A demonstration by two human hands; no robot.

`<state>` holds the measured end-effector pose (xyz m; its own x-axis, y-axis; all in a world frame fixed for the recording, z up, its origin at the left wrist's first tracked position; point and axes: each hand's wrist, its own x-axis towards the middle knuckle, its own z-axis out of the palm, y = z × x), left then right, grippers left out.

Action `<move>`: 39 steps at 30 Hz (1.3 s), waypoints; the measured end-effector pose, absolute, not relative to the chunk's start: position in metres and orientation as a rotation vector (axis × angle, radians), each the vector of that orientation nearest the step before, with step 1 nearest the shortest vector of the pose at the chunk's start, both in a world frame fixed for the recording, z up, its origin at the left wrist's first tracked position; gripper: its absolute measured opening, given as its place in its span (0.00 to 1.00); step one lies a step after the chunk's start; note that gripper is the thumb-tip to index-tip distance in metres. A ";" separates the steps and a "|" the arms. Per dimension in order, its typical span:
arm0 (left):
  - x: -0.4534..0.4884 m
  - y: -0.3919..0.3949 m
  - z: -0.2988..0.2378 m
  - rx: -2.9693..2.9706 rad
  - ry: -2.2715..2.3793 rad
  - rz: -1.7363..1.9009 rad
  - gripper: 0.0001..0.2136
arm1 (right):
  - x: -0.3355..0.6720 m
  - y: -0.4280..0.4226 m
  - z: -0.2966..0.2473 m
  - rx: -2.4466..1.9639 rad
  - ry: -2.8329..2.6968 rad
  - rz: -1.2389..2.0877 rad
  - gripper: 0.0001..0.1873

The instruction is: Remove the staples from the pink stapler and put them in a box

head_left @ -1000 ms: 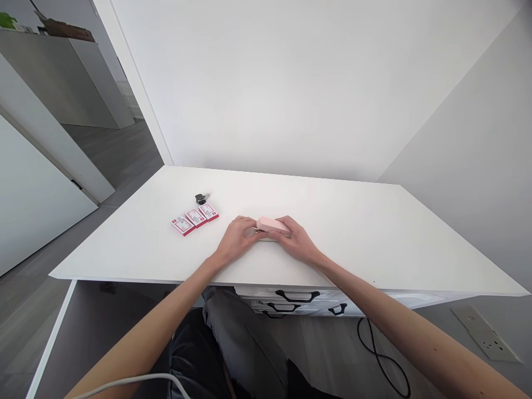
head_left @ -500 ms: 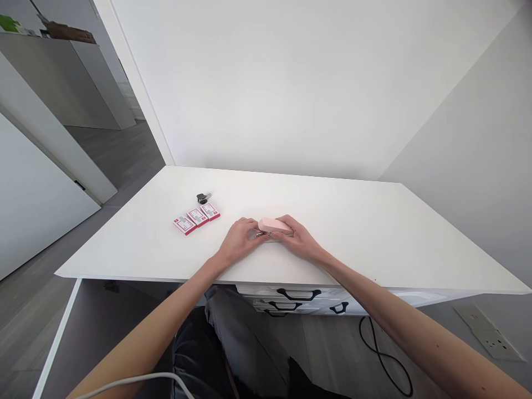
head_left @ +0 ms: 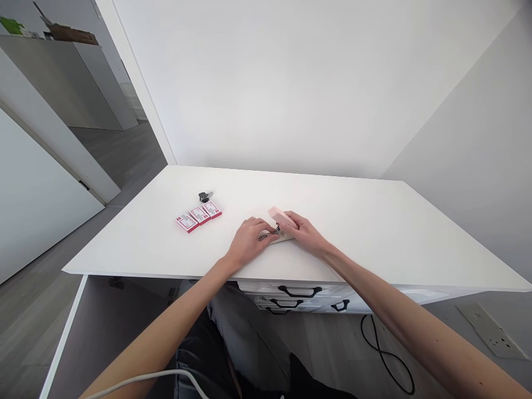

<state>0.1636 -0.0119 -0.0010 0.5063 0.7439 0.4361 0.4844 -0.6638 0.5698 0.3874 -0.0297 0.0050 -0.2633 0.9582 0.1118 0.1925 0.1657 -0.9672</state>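
Observation:
A pink stapler (head_left: 281, 215) stands on the white desk with its upper arm tilted up and some metal showing inside. My right hand (head_left: 305, 233) is closed around the raised pink arm near its hinge end. Lower down, my left hand (head_left: 253, 239) has its thumb and fingers pressed on the stapler's pale base and metal part at the front. Fingers hide part of the mechanism. To the left lie three small red and white boxes (head_left: 199, 215) in a row. Just behind them rests a small black staple remover (head_left: 205, 197).
The white desk (head_left: 353, 221) meets a white wall panel at the back. Under its front edge are drawers with black handles (head_left: 300, 291). A black cable (head_left: 384, 354) loops on the floor, and a white cord (head_left: 153, 374) crosses near my left forearm.
The stapler's pink upper arm has swung up to a steeper tilt in my right hand, showing more of the inside. My left hand has moved slightly right along the base.

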 end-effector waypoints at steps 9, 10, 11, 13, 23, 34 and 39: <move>0.164 -0.018 0.004 2.428 1.037 0.928 0.11 | 0.388 -0.031 0.006 -1.091 -1.611 1.218 0.25; 0.163 -0.018 0.004 2.451 1.024 0.923 0.10 | 0.388 -0.031 0.007 -1.091 -1.611 1.215 0.25; 0.163 -0.018 0.004 2.479 1.008 0.916 0.09 | 0.388 -0.031 0.007 -1.093 -1.611 1.213 0.25; 0.163 -0.017 0.003 2.536 0.978 0.907 0.08 | 0.388 -0.031 0.008 -1.096 -1.608 1.216 0.25; 0.162 -0.015 0.006 2.523 0.968 0.881 0.07 | 0.388 -0.032 0.008 -1.063 -1.604 1.231 0.24; 0.158 -0.017 0.007 2.489 1.011 0.904 0.10 | 0.386 -0.033 0.012 -1.118 -1.621 1.195 0.23; 0.158 -0.019 0.011 2.379 1.016 1.023 0.10 | 0.384 -0.034 0.012 -1.144 -1.613 1.173 0.24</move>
<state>0.1577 -0.0189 0.0109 0.4799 0.7342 0.4803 0.4753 -0.6777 0.5611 0.3837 -0.0336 0.0121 -0.2537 0.9621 0.1002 0.2011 0.1538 -0.9674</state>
